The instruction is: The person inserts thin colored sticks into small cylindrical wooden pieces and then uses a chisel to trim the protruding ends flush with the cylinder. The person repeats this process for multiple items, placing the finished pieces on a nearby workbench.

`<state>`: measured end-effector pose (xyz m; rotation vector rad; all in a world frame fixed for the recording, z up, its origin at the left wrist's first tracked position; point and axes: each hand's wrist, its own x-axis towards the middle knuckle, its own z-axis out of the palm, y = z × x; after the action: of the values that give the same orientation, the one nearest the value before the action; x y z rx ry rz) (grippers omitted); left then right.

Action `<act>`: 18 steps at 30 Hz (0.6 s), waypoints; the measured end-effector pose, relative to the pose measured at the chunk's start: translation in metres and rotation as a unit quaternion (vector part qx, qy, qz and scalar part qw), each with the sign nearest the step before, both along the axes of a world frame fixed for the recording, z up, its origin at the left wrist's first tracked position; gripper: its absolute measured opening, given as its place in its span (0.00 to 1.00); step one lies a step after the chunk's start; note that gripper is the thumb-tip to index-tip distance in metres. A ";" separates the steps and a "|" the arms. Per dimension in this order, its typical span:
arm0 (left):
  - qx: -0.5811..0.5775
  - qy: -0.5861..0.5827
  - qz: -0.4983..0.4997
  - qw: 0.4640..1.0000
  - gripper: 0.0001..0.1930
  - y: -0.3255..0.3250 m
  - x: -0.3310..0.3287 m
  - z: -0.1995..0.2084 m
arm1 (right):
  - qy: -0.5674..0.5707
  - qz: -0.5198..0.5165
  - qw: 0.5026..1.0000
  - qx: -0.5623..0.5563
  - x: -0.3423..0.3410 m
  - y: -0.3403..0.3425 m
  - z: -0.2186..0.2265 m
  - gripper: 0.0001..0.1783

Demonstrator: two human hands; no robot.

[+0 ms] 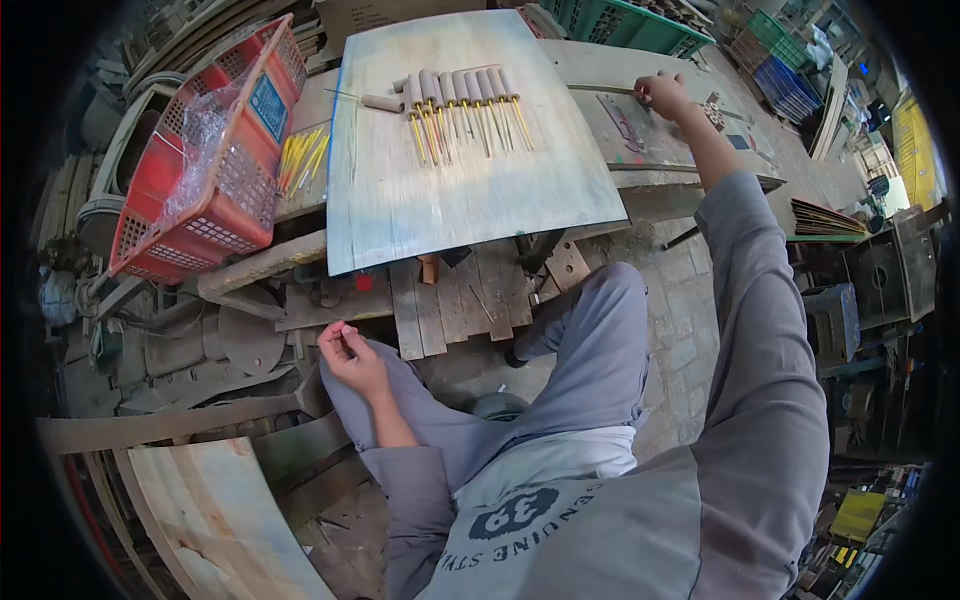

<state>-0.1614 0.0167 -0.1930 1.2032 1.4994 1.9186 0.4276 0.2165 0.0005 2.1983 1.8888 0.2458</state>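
Observation:
My left hand [352, 358] rests by my left thigh, its fingers curled in and nothing visible in them. Far out over the right part of the bench, my right hand [664, 96] has its fingers bent together; what they hold, if anything, is too small to make out. Near it stand several small wooden pieces [713, 115], and a thin reddish looped thing [622, 125] lies on the bench. In front of me a pale bluish board [400, 215] carries a row of brownish cylinders [460, 88] with yellow-ended thin sticks [480, 125]. One cylinder [382, 103] lies apart at the row's left.
A red plastic crate [215, 190] with clear wrap stands left of the board. Beside it lie loose yellow sticks [303, 160]. Green crates [640, 30] stand at the back. Below the board are wooden slats [460, 300]; a pale panel [215, 510] leans at lower left.

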 end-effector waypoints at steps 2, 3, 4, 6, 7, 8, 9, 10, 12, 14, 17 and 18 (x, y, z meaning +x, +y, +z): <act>-0.018 -0.012 -0.014 1.000 0.04 0.001 0.000 0.005 | 0.004 0.025 0.999 0.028 0.010 -0.001 0.000 0.20; -0.026 -0.016 -0.018 0.999 0.04 0.001 -0.001 0.008 | 0.009 0.041 0.998 0.043 0.008 -0.003 0.005 0.19; -0.008 -0.022 -0.015 1.000 0.04 0.004 -0.003 0.008 | 0.037 0.081 0.989 0.122 0.001 -0.009 0.016 0.16; -0.005 -0.039 -0.014 0.999 0.04 0.004 0.001 0.010 | 0.135 0.190 0.939 0.254 0.006 -0.031 0.045 0.13; -0.004 -0.044 -0.010 0.999 0.04 0.002 0.000 0.011 | 0.190 0.199 0.921 0.277 -0.010 -0.045 0.063 0.14; 0.002 -0.039 -0.011 0.999 0.04 0.000 -0.002 0.012 | 0.245 0.205 0.899 0.299 -0.034 -0.069 0.082 0.14; 0.007 -0.039 -0.018 0.999 0.04 -0.001 -0.001 0.014 | 0.267 0.207 0.889 0.309 -0.051 -0.097 0.099 0.15; 0.011 -0.040 -0.031 0.999 0.04 -0.003 0.002 0.015 | 0.345 0.195 0.869 0.297 -0.049 -0.120 0.108 0.13; 0.019 -0.056 -0.043 0.997 0.04 -0.006 0.011 0.020 | 0.463 0.210 0.824 0.249 -0.060 -0.163 0.121 0.10; 0.033 -0.070 -0.080 0.994 0.04 -0.010 0.022 0.031 | 0.531 0.154 0.814 0.180 -0.099 -0.215 0.128 0.08; 0.030 -0.080 -0.207 0.975 0.06 -0.029 0.059 0.073 | 0.599 0.155 0.776 0.120 -0.141 -0.263 0.099 0.05; 0.010 -0.076 -0.264 0.962 0.07 -0.040 0.073 0.093 | 0.644 0.121 0.751 0.083 -0.159 -0.274 0.089 0.06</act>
<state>-0.0879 -0.0228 -0.1001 1.2738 0.9553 1.6195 0.2685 -0.0576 0.0892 2.3776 2.7811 -1.5285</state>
